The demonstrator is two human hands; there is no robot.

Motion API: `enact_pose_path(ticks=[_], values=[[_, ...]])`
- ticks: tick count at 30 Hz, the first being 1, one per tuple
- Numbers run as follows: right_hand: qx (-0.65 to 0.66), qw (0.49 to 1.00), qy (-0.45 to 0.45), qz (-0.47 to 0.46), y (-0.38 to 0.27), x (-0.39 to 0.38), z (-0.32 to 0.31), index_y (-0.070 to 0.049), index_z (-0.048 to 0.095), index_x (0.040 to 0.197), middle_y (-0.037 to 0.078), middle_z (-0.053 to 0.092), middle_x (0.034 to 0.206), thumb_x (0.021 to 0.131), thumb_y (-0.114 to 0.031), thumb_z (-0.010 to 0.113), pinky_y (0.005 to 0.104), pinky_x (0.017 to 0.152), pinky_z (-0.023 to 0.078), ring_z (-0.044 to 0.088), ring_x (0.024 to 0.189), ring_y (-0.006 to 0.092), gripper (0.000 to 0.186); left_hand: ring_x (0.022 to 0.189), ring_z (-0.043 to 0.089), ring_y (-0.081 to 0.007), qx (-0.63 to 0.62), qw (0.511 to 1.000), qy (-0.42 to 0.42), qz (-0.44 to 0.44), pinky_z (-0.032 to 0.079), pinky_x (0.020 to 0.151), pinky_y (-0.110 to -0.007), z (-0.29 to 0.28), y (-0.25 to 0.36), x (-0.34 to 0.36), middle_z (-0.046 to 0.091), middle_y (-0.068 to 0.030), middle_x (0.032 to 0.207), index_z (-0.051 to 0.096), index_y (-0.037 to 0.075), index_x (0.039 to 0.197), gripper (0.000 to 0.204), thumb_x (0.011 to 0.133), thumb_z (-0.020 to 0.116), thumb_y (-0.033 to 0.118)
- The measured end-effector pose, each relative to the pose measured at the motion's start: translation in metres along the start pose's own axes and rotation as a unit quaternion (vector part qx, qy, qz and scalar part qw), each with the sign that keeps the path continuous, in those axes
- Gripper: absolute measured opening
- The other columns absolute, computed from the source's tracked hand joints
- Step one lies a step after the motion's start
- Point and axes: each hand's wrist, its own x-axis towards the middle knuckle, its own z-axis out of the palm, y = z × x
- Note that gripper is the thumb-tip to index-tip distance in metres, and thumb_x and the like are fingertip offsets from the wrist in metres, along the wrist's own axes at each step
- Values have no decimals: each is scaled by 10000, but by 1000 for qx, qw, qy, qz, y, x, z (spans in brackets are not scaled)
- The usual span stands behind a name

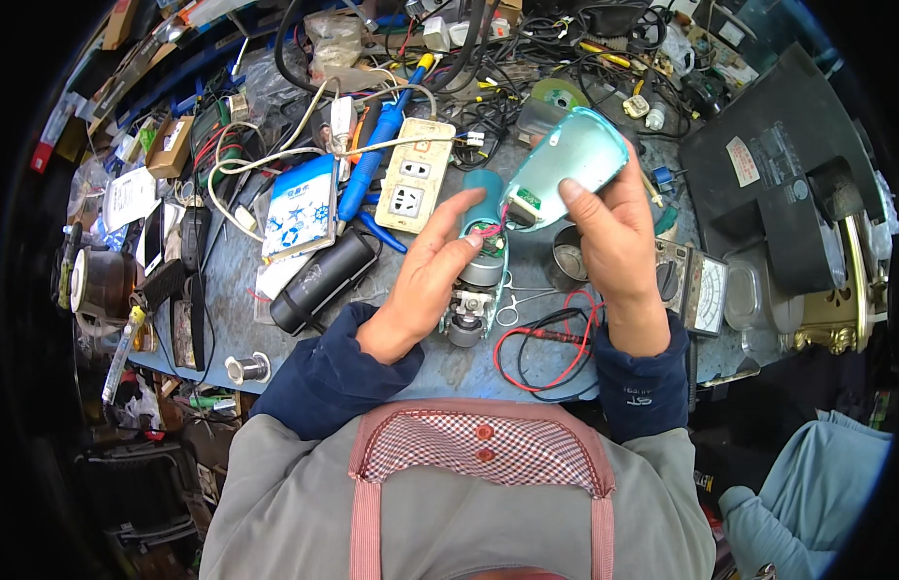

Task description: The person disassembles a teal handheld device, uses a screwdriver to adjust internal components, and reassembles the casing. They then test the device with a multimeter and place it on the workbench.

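Note:
In the middle, my left hand (pixel 430 271) grips an opened device (pixel 474 300) with a teal cylinder (pixel 481 193), a silver motor-like body and a small circuit board. My left fingers are at the pink-red wires near the board. My right hand (pixel 614 232) holds a translucent teal casing piece (pixel 580 159) up and to the right, thumb on its inside, beside a small green board (pixel 525 201) joined by those wires. Below them lie scissor-like forceps (pixel 507 309) and red and black probe leads (pixel 498 358). A metal cup (pixel 568 259) sits behind my right wrist.
An analog meter (pixel 709 290) and a black case (pixel 759 164) stand at right. A beige power strip (pixel 416 174), blue tool (pixel 370 159), blue notebook (pixel 300 203) and black cylinder (pixel 319 285) lie left of centre. Tangled cables crowd the back. A solder spool (pixel 246 367) sits front left.

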Motion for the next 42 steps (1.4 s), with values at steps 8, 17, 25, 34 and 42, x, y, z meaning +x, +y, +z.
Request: enact_pose_path(ticks=[8, 17, 25, 34, 42], values=[[-121, 991, -58, 1, 11, -7, 15, -211, -34, 1779, 151, 465, 1636, 750, 109, 838, 415, 1128, 537, 567, 1415, 272, 1386, 1298, 609, -147, -1, 1000, -11, -14, 479, 1097, -296, -2, -17, 2, 637, -128, 1471, 438, -16, 1656, 572, 1102, 494, 114], [-221, 974, -38, 19, 21, -10, 10, -99, 117, 1748, 106, 494, 1544, 745, 150, 770, 404, 1141, 513, 560, 1387, 223, 1222, 1101, 637, -93, -10, 1000, -11, 1, 516, 949, -263, -3, -25, 2, 694, -85, 1339, 486, 13, 1617, 553, 1070, 549, 62], [-183, 982, -28, 27, 24, -12, 18, -41, 211, 1717, 99, 542, 1483, 765, 143, 774, 375, 1117, 534, 589, 1343, 200, 1121, 1105, 651, -96, -14, 1000, -6, -21, 528, 945, -263, -8, -26, 3, 707, -74, 1293, 525, 12, 1561, 518, 1051, 613, 33], [4, 999, -1, 38, 21, -20, 25, -65, 380, 1621, 108, 630, 1414, 811, 128, 717, 373, 1052, 574, 671, 1278, 217, 899, 1134, 649, -101, 15, 1000, 14, -4, 524, 974, -275, -4, -24, 4, 704, -63, 1293, 527, 7, 1556, 512, 1058, 648, 29], [-22, 998, -22, 48, 23, -22, 18, -42, 482, 1524, 85, 656, 1349, 811, 135, 715, 354, 1023, 577, 675, 1227, 179, 771, 1082, 639, -82, 0, 999, 37, 20, 514, 949, -261, 1, -21, 3, 715, -47, 1248, 546, 7, 1552, 510, 1055, 658, 36]])
